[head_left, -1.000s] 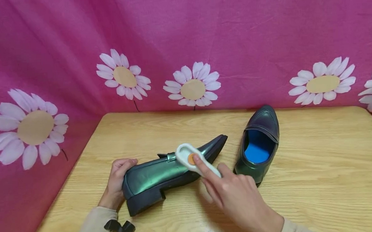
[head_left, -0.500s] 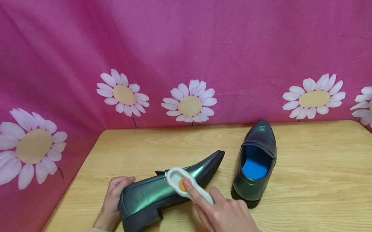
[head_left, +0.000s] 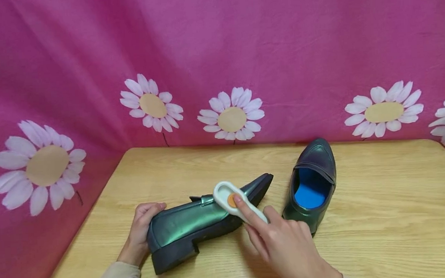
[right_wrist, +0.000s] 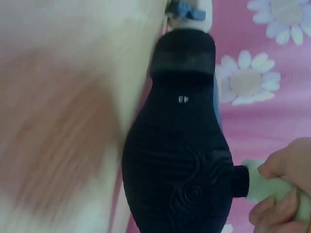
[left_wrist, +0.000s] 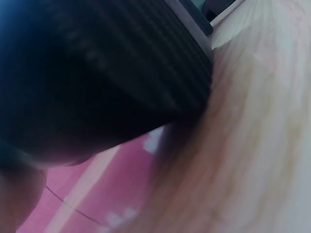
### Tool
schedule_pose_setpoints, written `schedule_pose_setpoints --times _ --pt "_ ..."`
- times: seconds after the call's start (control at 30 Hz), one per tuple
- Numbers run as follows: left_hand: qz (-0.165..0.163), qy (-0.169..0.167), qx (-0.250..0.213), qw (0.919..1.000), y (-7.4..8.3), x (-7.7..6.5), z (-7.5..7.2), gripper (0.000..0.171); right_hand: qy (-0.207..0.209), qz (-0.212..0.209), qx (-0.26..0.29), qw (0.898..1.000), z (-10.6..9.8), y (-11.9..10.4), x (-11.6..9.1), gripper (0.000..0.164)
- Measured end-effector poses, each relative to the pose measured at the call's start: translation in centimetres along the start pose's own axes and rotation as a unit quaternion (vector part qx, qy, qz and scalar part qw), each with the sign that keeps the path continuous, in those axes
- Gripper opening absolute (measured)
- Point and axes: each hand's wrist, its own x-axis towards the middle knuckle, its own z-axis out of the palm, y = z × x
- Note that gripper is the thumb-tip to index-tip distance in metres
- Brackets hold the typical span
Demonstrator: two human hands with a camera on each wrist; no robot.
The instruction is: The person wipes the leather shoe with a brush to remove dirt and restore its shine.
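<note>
While held shoe [head_left: 185,224] tilted — other [head_left: 316,151] blue-insoled

Brush [head_left: 221,192] against one shoe [head_left: 185,223]; second shoe [head_left: 311,189] rightward

Upper left is filled by a dark shoe [left_wrist: 97,73], lower left by a hand [left_wrist: 19,199] and pink cloth [left_wrist: 126,170], right by a wooden table [left_wrist: 257,136].

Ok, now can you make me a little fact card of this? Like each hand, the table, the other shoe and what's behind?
Left hand: holds the shiny green-black shoe by its heel end
Right hand: holds a pale tool with an orange spot, near that shoe's toe
Table: light wood
Other shoe: upright on the table, blue inside, toe pointing away
Behind: pink cloth with white daisies
</note>
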Motion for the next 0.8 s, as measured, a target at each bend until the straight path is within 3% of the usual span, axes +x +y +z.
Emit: schedule_pose_setpoints --times 0.1,0.3,0.4,0.63,0.8 --pt "0.004 -0.011 -0.003 0.9999 -0.1 0.5 0.3 0.051 0.026 0.008 -0.011 1.0 0.0 0.5 0.0 0.061" --pt "0.005 -0.009 -0.005 0.9999 0.0 0.9 0.6 0.052 -0.007 -0.066 0.041 0.997 0.7 -0.7 -0.7 0.05" --pt "0.004 -0.008 -0.007 0.9999 0.0 1.0 0.7 0.051 -0.011 -0.055 0.037 0.998 0.6 -0.5 -0.7 0.055" --pt "-0.003 -0.006 -0.011 0.9999 -0.3 1.2 1.1 0.05 0.045 0.01 -0.009 0.999 -0.2 1.8 0.1 0.054" --pt "0.016 0.0 -0.017 0.9997 -0.3 1.1 1.1 0.051 -0.015 0.0 0.02 1.0 -0.4 0.7 -0.2 0.065"
